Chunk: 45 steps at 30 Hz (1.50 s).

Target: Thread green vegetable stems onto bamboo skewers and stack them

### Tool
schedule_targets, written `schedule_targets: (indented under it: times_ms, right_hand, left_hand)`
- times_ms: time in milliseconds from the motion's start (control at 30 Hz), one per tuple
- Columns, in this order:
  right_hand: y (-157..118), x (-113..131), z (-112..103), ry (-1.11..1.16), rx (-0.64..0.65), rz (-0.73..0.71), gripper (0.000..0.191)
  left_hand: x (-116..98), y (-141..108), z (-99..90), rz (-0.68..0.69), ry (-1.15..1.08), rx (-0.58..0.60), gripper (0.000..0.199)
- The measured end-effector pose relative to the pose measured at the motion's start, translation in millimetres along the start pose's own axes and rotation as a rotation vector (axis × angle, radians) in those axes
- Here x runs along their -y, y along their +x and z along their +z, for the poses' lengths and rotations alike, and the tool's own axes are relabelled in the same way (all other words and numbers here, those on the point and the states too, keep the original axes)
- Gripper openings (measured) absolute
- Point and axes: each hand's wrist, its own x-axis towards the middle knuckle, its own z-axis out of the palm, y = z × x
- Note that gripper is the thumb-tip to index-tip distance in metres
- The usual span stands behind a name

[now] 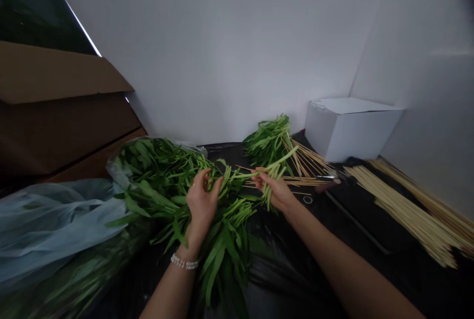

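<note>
My right hand is closed around several pale green leafy stems, whose cut ends point up and to the right. Just left of it, my left hand is at the edge of a leafy greens pile, thumb and fingers apart. Stems pass close by its thumb; whether they touch it I cannot make out. Below and between the hands lies a loose bunch of greens, leaves toward me. A bracelet circles my left wrist.
Behind my right hand lie skewered greens with thin wooden sticks. To the right are a white box, long stick bundles and a small ring. A plastic bag and cardboard box stand left.
</note>
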Motion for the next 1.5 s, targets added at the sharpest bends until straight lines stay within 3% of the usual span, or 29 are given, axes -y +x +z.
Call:
schedule_targets:
  times_ms: [67,200,533,933,1067,1233,1333,1433,1500]
  right_hand:
    - [-1,1,0,-0.011,0.031,-0.008,0.030]
    - [-4,3,3,-0.057,0.070,-0.008,0.029]
    - [-13,-4,13,-0.171,0.170,-0.024,0.030]
    - [-12,2,14,-0.155,0.039,0.004,0.035]
    - [-13,-4,15,-0.198,0.029,0.008,0.035]
    - [-17,-8,21,-0.180,0.056,0.021,0.038]
    - [-14,-4,19,-0.130,0.028,0.011,0.036]
    - [-5,9,8,-0.046,-0.052,-0.045,0.036]
    - [1,18,-1,-0.006,-0.073,-0.077,0.035]
  left_hand:
    - [-2,-2,0.1,0.069,0.005,0.030,0.033]
    - [-2,-6,3.0,0.233,0.009,0.099,0.012]
    - [-3,-12,11.0,0.433,0.113,0.251,0.022]
    - [-10,-9,12.2,0.478,0.131,0.379,0.015]
    - [-11,-8,12.0,0.397,0.081,0.373,0.012]
    - [-13,-8,15.2,0.150,0.001,0.256,0.012]
    - [3,-3,14.5,-0.059,-0.107,0.161,0.013]
    - [31,7,10.0,-0.305,-0.208,-0.012,0.015]
    - [45,12,6.7,-0.370,-0.220,-0.075,0.018]
